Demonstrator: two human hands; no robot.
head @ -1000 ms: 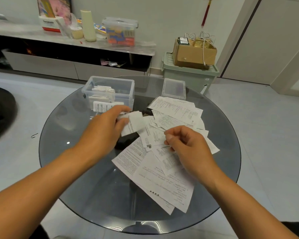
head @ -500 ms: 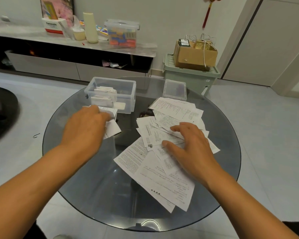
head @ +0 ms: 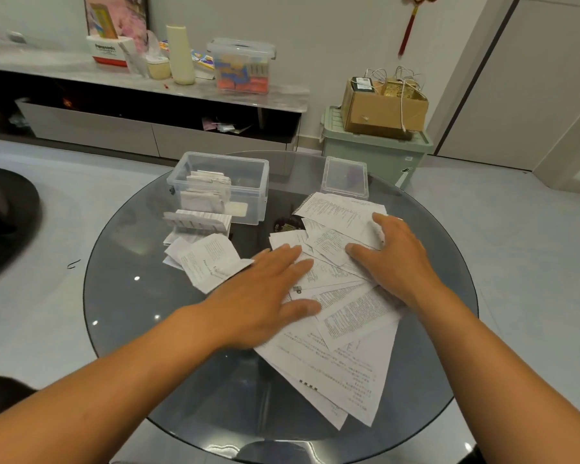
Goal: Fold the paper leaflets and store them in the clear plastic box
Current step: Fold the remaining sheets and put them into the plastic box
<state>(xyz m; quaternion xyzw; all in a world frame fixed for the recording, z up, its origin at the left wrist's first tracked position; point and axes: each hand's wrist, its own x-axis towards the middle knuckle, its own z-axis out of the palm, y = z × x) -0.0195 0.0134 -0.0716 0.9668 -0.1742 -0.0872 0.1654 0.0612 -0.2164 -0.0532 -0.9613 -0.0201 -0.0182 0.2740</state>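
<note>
Two bare hands over a round dark glass bench (head: 121,296): left hand (head: 265,296) flat, fingers straight and spread, resting palm-down on the near-left edge of a loose heap of unfolded paper leaflets (head: 342,329); right hand (head: 392,259) likewise flat with fingers extended, pressing on the far-right part of the same heap, gripping nothing. Heap: overlapping printed sheets fanned across the bench's middle and right, the largest sheet reaching toward the near rim. One folded leaflet (head: 211,259) lying loose just left of the left hand's fingertips, partly over other small folded pieces. One stack of folded leaflets (head: 198,222) standing on the bench just in front of the clear plastic box (head: 248,192), touching or nearly touching its near wall. Box: open-topped, at the far-left of the bench, holding a row of folded leaflets upright in its left half. One clear lid (head: 345,177) lying flat at the far side of the bench, right of the box and apart from it, its near edge overlapped by the farthest sheet. Beyond the bench: a low shelf unit (head: 81,128) against the wall, a green storage bin (head: 365,152) with a cardboard carton (head: 382,108) on top
</note>
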